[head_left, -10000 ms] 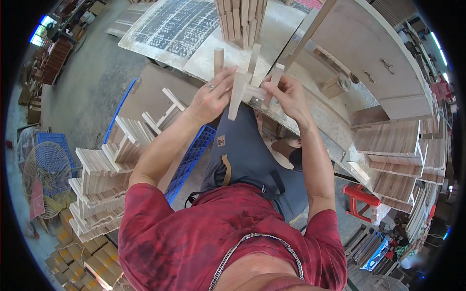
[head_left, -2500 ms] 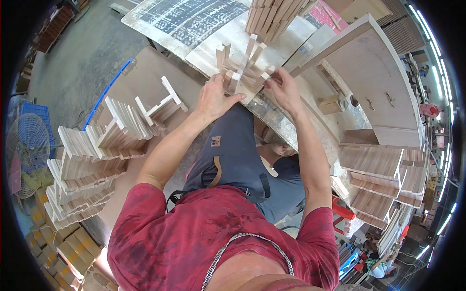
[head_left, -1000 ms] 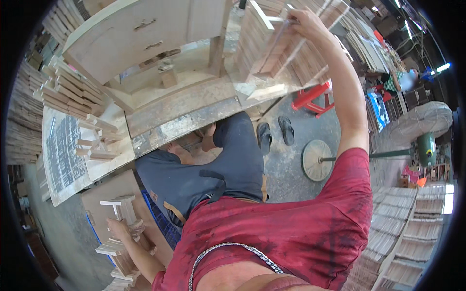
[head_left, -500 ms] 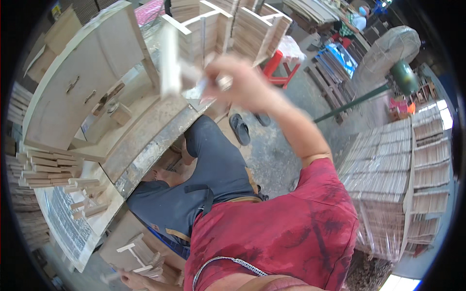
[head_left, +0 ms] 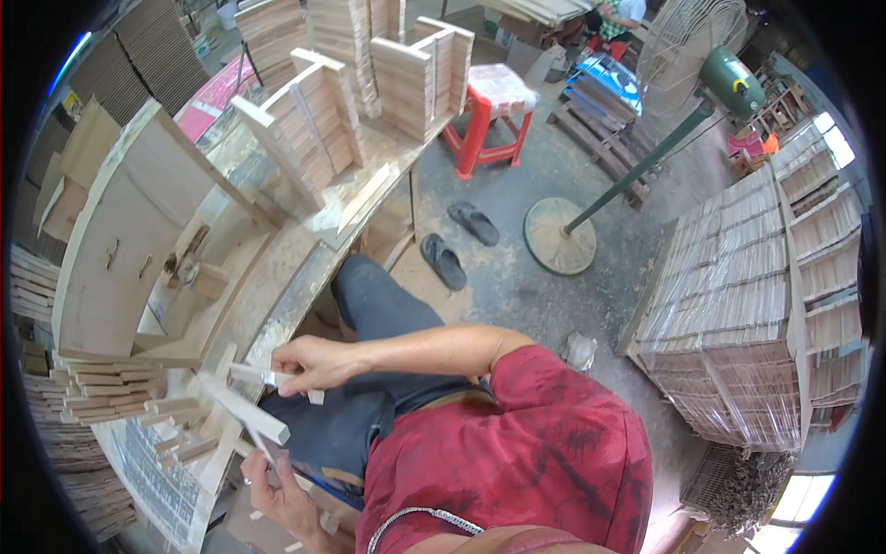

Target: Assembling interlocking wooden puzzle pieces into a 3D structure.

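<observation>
Right hand (head_left: 309, 362): fingers pinching a short wooden strip (head_left: 251, 374) over the surface's (head_left: 277, 305) near edge. Left hand (head_left: 277, 485): seemingly gripping a longer wooden piece (head_left: 242, 414). Stacked slat assemblies (head_left: 318, 120) are crowding the far corner.

Half a second ago my right hand (head_left: 309, 362) was raised high toward the stacked wooden frames (head_left: 351, 102), gripping a pale wooden slat. Now it is down by my lap at the workbench edge (head_left: 277, 305), pinching a short wooden strip (head_left: 254, 374). My left hand (head_left: 277, 485) has come up beside it, holding a wooden bar (head_left: 242, 413).
</observation>
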Available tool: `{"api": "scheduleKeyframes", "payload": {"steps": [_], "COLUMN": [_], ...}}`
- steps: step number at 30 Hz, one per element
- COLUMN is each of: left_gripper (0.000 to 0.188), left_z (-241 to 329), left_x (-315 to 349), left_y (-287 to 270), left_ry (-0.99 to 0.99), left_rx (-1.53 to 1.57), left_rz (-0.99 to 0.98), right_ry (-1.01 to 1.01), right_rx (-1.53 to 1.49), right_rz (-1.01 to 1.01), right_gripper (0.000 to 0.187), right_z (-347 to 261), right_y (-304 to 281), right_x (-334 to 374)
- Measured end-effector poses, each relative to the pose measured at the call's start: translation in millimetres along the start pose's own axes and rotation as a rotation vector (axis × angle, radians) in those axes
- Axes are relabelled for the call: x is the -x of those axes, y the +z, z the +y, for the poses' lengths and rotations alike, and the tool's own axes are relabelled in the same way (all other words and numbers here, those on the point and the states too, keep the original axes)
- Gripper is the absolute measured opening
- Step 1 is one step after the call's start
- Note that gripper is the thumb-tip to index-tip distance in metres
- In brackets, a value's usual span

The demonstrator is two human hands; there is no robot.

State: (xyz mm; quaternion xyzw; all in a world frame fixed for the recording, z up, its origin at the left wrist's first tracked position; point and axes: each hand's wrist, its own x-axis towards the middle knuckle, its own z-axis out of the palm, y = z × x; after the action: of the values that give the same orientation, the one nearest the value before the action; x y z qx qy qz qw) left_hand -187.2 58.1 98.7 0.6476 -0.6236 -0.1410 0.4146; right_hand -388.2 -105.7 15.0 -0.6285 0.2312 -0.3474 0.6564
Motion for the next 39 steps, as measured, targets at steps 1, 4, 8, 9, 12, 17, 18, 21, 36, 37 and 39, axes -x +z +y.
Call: {"api": "scheduleKeyframes", "payload": {"steps": [1,4,8,9,12,17,18,21,36,37,39], "left_gripper": [0.012,0.014,0.016,0.016,0.017,0.023,0.025,0.026,0.039,0.039,0.044], "left_z": [2.9,-5.2,19.3,12.7,0.3,-12.3,-15.5,-18.9,-60.3,-59.0,-52.5], "left_x": [-6.2,-31.7,-56.2,-58.1,-63.8,-91.4,-95.4,-97.5,-96.1,-94.8,-88.9], "left_y": [9.4,28.4,41.1,41.9,45.3,57.2,60.4,51.3,56.3,56.1,58.0], "left_ry": [-0.138,-0.186,0.188,0.225,0.042,-0.076,-0.115,-0.319,-0.443,-0.441,-0.418], "left_rx": [0.170,0.187,0.006,0.003,0.055,0.197,0.301,0.328,0.521,0.519,0.488], "left_rz": [-0.142,-0.240,-0.186,-0.198,-0.296,-0.436,-0.458,-0.511,-0.720,-0.717,-0.611], "right_ry": [0.041,0.087,0.173,0.121,-0.018,0.178,0.209,0.185,0.301,0.324,0.351], "right_rx": [-0.063,-0.093,-0.108,-0.179,-0.106,0.009,-0.005,-0.004,-0.151,-0.157,-0.135], "right_rz": [-0.001,-0.038,0.016,0.026,0.036,0.023,0.089,0.060,-0.067,-0.078,-0.035], "right_gripper": [0.022,0.022,0.023,0.024,0.029,0.022,0.026,0.034,0.032,0.033,0.034], "right_z": [-3.5,-18.8,4.4,10.1,10.8,-39.8,-31.2,-21.0,-12.7,-8.2,0.3], "right_y": [1.2,-16.1,-32.5,-29.6,-19.6,-34.7,-35.8,-31.6,-19.0,-20.8,-19.1], "right_x": [4.2,11.8,10.0,5.9,2.2,4.9,5.0,-5.9,-4.3,-3.0,-1.3]}}
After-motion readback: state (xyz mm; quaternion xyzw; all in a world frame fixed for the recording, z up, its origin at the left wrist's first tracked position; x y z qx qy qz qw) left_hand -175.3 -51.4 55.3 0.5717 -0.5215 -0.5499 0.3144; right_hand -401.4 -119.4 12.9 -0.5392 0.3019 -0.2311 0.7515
